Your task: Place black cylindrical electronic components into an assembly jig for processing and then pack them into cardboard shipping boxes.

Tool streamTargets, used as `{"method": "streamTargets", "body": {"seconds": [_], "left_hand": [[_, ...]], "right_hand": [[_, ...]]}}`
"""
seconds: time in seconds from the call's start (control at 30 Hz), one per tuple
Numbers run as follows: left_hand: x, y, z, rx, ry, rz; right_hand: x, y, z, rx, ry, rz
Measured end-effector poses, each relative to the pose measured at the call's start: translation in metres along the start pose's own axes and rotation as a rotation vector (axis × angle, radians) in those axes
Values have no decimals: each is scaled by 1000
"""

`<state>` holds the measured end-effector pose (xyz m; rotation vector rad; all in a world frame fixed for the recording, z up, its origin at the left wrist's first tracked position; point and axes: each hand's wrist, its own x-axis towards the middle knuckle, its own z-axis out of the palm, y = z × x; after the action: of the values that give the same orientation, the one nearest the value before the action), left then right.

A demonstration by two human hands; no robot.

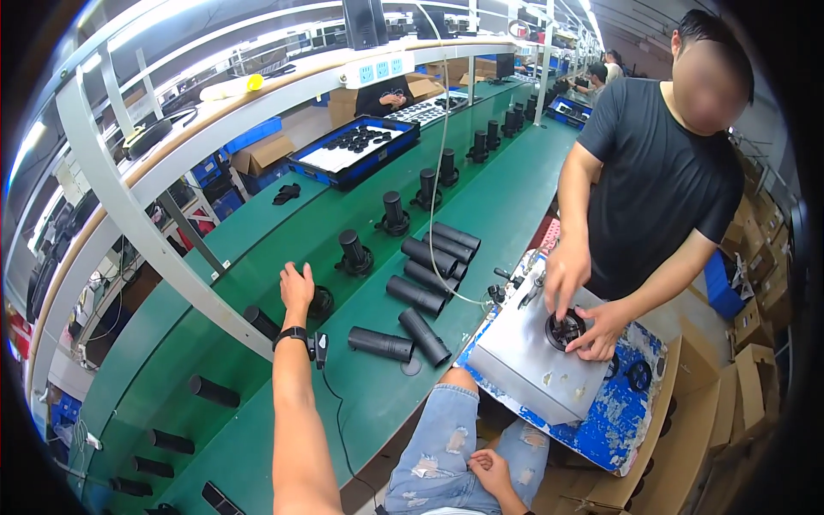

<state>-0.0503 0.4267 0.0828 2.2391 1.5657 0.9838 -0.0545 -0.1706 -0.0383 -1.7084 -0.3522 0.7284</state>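
My left hand (298, 290) reaches out over the green conveyor belt, its fingers apart. Right beside it sits a black round-based part (321, 302), partly hidden by the hand; I cannot tell whether they touch. A black cylinder (262, 322) lies on the other side of my wrist. Farther along the belt stands a black tube on a round flanged base (354, 253), with several like it in a row beyond. My right hand (491, 472) rests on my lap, its fingers loosely curled, with nothing visible in them.
Loose black tubes (382, 343) lie to the right of the belt. A co-worker's hands (579, 309) handle a black round part on a metal box (536, 369). A post (154, 215) slants across the left. A blue tray (352, 150) holds small black parts. Cardboard boxes stand at right.
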Motion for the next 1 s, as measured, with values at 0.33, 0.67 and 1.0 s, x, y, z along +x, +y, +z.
{"method": "streamTargets", "body": {"seconds": [0.33, 0.67, 1.0], "left_hand": [[43, -13, -69, 798, -411, 2], [18, -68, -63, 932, -558, -220], [36, 47, -162, 801, -248, 653]], "right_hand": [[9, 1, 3, 129, -10, 38], [5, -6, -4, 201, -37, 58], [7, -11, -10, 233, -91, 13]]}}
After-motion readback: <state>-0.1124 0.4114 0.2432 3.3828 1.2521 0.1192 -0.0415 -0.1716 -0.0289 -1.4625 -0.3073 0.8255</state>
